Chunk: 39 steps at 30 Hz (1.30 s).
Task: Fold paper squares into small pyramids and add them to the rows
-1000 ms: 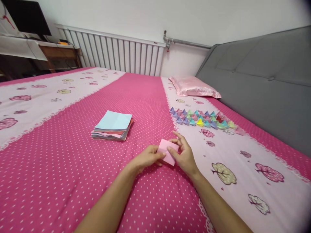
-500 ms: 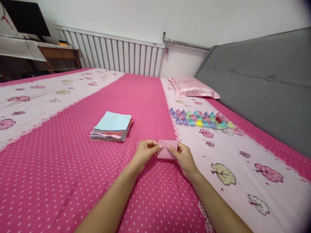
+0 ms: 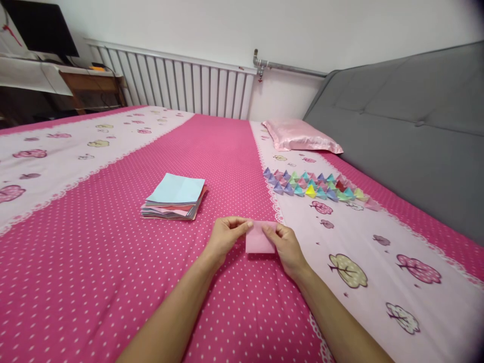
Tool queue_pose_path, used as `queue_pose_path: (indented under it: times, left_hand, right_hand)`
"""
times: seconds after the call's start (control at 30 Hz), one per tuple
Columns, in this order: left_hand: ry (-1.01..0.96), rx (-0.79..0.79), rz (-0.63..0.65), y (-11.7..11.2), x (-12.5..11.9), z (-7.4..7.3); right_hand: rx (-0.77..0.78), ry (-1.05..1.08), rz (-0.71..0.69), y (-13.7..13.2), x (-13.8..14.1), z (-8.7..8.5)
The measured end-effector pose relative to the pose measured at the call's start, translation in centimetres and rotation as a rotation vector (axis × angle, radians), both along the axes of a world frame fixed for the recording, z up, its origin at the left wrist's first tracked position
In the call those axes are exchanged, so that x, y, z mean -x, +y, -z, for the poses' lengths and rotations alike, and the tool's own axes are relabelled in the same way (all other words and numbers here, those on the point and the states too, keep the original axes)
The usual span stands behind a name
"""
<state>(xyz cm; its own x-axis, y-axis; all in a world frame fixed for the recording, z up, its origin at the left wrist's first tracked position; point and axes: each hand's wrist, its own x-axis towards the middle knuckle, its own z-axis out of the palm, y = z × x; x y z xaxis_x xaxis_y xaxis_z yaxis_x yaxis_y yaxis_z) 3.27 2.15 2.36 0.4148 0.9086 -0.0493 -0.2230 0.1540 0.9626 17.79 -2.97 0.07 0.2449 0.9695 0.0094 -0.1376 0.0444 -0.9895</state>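
Observation:
A small pink sheet of paper (image 3: 260,241) is held up between both hands, just above the bedspread. My left hand (image 3: 227,236) pinches its upper left corner between thumb and fingers. On the other side, my right hand (image 3: 286,246) grips the upper right part, with the thumb on the front face and the fingers behind. To the left lies a stack of coloured paper squares (image 3: 177,190), light blue on top. Several folded paper boats (image 3: 310,191) in many colours stand in rows to the right.
The pink dotted bedspread (image 3: 113,242) covers the bed. A pink satin pillow (image 3: 302,135) lies by the grey padded headboard (image 3: 408,106). At the back are a white radiator (image 3: 181,83) and a pipe; a monitor (image 3: 40,27) stands on a desk at the left.
The pink paper has shifted slightly down and its lower edge hangs a little nearer to me. Both hands keep their pinch and have barely moved.

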Motion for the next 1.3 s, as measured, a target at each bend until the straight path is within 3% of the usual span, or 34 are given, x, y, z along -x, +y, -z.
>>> queue_pose_path:
  times: [0.27, 0.43, 0.6, 0.83, 0.97, 1.2, 1.3]
  left_hand:
    - [0.027, -0.01, -0.038, -0.2, 0.0, -0.3]
    - [-0.005, 0.07, 0.112, -0.4, -0.2, -0.2]
    - [0.129, 0.094, 0.332, -0.7, -0.5, 0.4]
    - [0.131, 0.061, 0.332, -0.6, -0.4, 0.6]
    - [0.126, 0.057, 0.27, -0.5, -0.4, 0.4]
    - [0.097, 0.016, -0.06, 0.0, -0.4, 0.3]
    - [0.055, -0.023, -0.107, 0.2, -0.3, 0.2]
  right_hand:
    - [-0.057, -0.094, 0.038, 0.0, 0.0, -0.2]
    - [-0.048, -0.112, 0.084, 0.0, -0.2, 0.0]
    - [-0.064, -0.1, 0.155, 0.1, -0.4, 0.2]
    - [-0.065, 0.025, 0.118, 0.1, -0.1, 0.0]
    - [-0.065, 0.08, 0.118, 0.1, -0.1, 0.1]
    - [-0.039, 0.036, 0.166, 0.3, -0.5, 0.4]
    - [-0.025, -0.009, 0.144, 0.3, -0.4, 0.2]
